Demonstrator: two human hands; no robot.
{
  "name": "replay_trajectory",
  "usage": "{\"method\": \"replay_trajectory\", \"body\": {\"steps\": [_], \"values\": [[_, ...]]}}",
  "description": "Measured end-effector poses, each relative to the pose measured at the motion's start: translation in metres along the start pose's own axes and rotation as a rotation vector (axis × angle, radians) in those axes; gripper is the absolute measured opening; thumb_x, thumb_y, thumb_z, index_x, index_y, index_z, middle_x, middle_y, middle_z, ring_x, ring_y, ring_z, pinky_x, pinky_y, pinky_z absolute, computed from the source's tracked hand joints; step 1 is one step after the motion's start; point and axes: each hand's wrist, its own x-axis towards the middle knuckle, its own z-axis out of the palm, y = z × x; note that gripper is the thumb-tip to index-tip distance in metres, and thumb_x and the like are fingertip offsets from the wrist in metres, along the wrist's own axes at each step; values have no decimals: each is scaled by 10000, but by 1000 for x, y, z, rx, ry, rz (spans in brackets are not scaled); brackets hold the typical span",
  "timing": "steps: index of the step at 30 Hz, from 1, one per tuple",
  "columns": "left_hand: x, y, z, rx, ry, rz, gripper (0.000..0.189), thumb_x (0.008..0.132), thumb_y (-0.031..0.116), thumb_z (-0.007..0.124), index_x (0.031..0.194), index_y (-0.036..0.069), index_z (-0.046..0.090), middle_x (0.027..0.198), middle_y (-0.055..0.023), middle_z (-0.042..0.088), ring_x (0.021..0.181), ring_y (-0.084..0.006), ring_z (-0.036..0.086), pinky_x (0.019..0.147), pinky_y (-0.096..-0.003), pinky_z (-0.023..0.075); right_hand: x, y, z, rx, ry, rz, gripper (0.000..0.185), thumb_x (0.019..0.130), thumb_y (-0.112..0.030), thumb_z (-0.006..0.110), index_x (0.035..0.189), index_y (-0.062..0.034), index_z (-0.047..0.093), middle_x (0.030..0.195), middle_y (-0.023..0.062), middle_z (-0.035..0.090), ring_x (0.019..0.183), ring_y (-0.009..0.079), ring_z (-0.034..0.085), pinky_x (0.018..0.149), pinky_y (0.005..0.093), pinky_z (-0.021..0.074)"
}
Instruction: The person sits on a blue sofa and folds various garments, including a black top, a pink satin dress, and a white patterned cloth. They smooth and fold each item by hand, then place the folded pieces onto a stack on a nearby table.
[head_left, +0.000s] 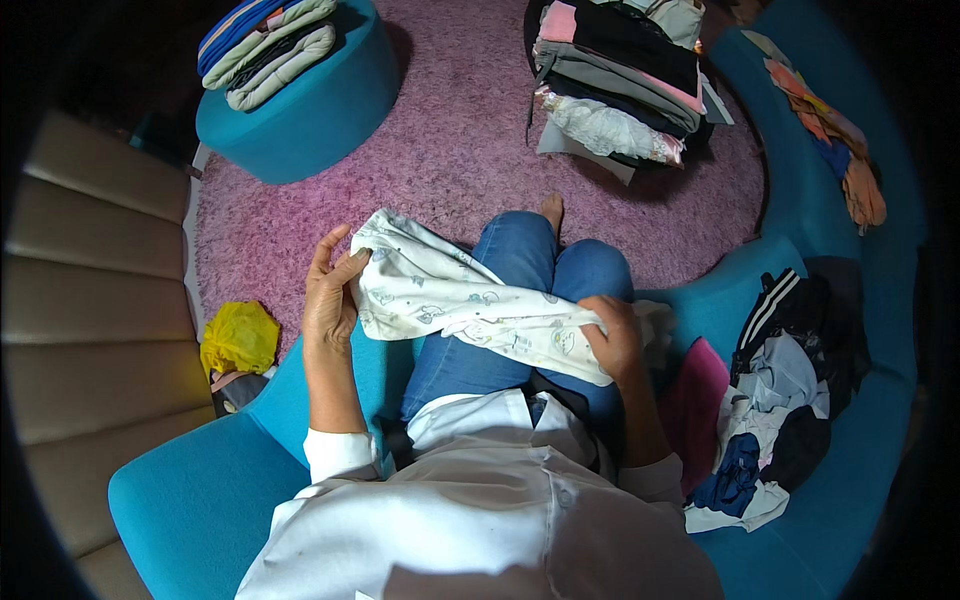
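A white printed cloth garment (480, 300) is stretched at a slant above my lap in blue jeans. My left hand (334, 289) pinches its left end between thumb and fingers, with some fingers raised behind the edge. At the other end my right hand (616, 334) grips the bunched fabric above my right thigh; part of the cloth trails past that hand. The garment's middle is twisted and creased. Which kind of garment it is, I cannot tell.
Folded clothes (619, 82) are stacked ahead on the right, others (270, 52) on a teal ottoman (300, 135). Loose clothes (780, 420) lie in a heap on the teal sofa (847, 457) at right. A yellow plastic bag (240, 337) stands at left.
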Motion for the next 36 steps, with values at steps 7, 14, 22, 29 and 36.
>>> {"method": "replay_trajectory", "body": {"steps": [7,14,22,29,36], "values": [[24,-14,-16,-376,-15,-13,513,904,-55,632,1392,17,490,1034,-156,654,928,-233,686,802,-378,627,28,-10,-14,75,155,123,189,846,-30,675,1033,-20,646,990,170,697,923,341,694,801,397,538],[34,-34,12,-397,-155,76,543,872,-59,611,1399,-11,488,1100,-142,641,1055,-252,655,1041,-398,514,41,1,-10,5,201,98,121,877,-37,658,995,-33,633,955,149,663,901,346,669,782,411,526],[41,-62,26,562,-397,221,855,664,-196,500,1455,129,490,1462,-78,520,1267,-246,564,1088,-376,460,6,16,-9,-14,197,-6,256,797,62,650,1034,-29,622,972,132,641,916,316,644,826,400,514],[69,-97,30,1210,-457,354,636,845,-18,641,1440,104,453,1045,-192,692,923,-328,687,809,-430,541,2,7,-59,-354,382,-38,313,750,93,533,1015,-41,634,1017,154,578,957,348,603,829,438,501],[88,-132,3,1061,-397,282,133,931,111,628,1021,16,601,838,-199,674,743,-286,670,686,-403,514,-9,-2,-70,-265,448,-15,219,765,66,581,954,-43,605,964,137,537,904,337,575,795,435,479]]}}
